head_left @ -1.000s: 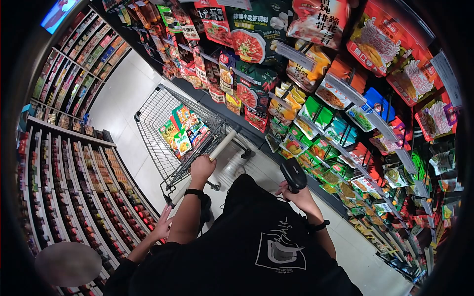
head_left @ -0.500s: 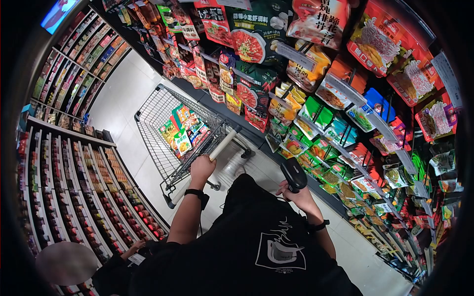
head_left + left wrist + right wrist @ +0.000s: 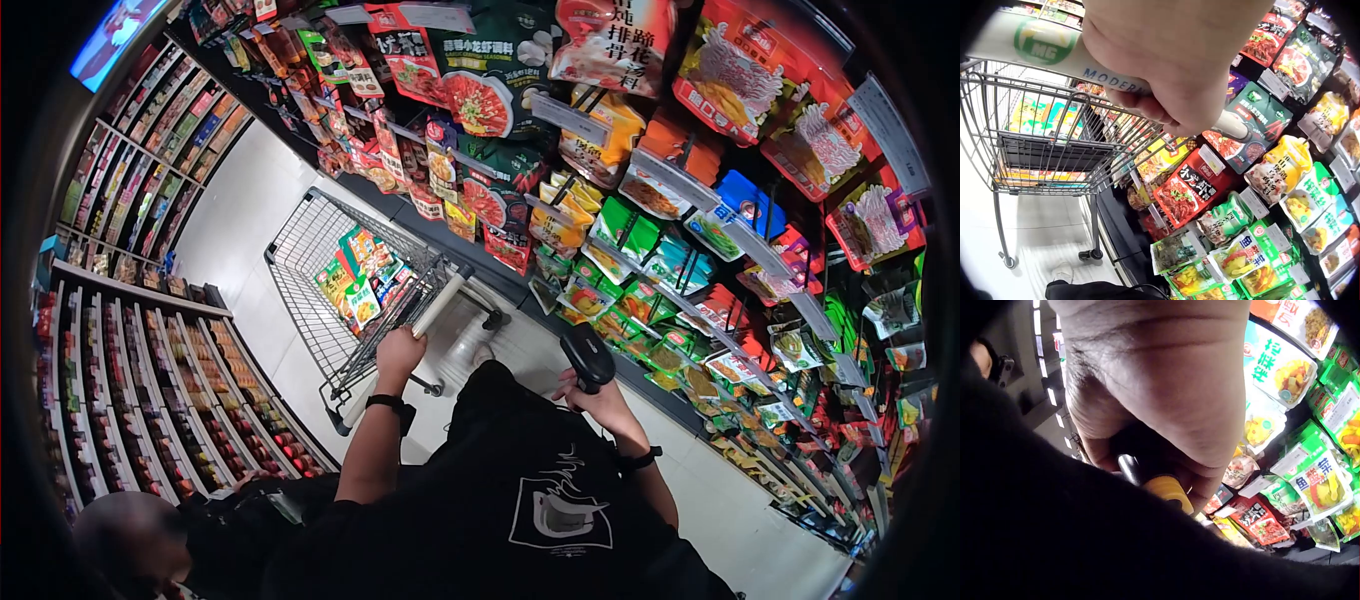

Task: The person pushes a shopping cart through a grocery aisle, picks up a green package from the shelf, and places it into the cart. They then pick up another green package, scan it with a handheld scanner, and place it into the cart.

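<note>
In the head view my left hand (image 3: 401, 354) grips the pale handle (image 3: 441, 305) of a wire shopping cart (image 3: 315, 250). The left wrist view has the fingers of that hand (image 3: 1154, 69) curled round the handle (image 3: 1104, 69), which is printed with letters. Several colourful food packets (image 3: 362, 285) lie in the cart's basket. My right hand (image 3: 596, 396) holds a black handheld device (image 3: 588, 358) near my body. From the right wrist, the fingers of this hand (image 3: 1160, 394) wrap a dark object with a yellow part (image 3: 1166, 487), largely hidden by the palm.
Seasoning pouches (image 3: 490, 85) hang on a tall rack along the right, close to the cart. Shelves of jars (image 3: 170, 390) line the left. Another person (image 3: 135, 545) in dark clothes is at the lower left. Pale floor (image 3: 225, 215) runs between the shelves.
The rack and cart have shifted slightly left in the head view. The other person's hand has left the place beside the cart handle, and their head has turned. Both my hands keep their grips.
</note>
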Tool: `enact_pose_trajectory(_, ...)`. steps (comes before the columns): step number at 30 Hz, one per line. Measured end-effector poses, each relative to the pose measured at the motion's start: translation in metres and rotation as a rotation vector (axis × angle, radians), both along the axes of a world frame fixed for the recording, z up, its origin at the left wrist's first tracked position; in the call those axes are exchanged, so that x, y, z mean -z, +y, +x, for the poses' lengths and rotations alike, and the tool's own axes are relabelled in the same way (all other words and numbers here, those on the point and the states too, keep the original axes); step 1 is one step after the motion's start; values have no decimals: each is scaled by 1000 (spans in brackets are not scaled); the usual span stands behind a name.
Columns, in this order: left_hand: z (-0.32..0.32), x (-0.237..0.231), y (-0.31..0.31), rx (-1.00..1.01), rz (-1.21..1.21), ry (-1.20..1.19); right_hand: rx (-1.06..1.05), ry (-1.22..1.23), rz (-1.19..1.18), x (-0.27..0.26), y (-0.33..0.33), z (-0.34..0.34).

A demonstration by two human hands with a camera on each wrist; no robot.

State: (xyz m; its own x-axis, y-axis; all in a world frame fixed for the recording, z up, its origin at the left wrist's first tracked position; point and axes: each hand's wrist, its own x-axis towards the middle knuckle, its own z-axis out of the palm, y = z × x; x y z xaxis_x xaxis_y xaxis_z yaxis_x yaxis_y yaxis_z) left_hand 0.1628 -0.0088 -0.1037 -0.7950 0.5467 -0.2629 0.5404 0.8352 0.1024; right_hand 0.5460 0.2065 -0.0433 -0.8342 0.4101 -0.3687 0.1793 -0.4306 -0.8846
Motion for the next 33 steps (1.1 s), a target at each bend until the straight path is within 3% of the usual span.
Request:
enact_pose_trajectory(6, -3, -2, 1, -40, 1, -23, 69, 75, -86, -3, 3, 9)
enact_pose_trajectory(19, -20, 13, -9, -1, 30, -44, 164, 107, -43, -6, -7, 22)
enact_pose_trajectory(28, -39, 20, -12, -25, 114, -407, 137, 119, -128, 5, -18, 20)
enact_pose_trajectory(33, -29, 17, -10, 0, 110, -239, 117, 140, -160, 9, -22, 19)
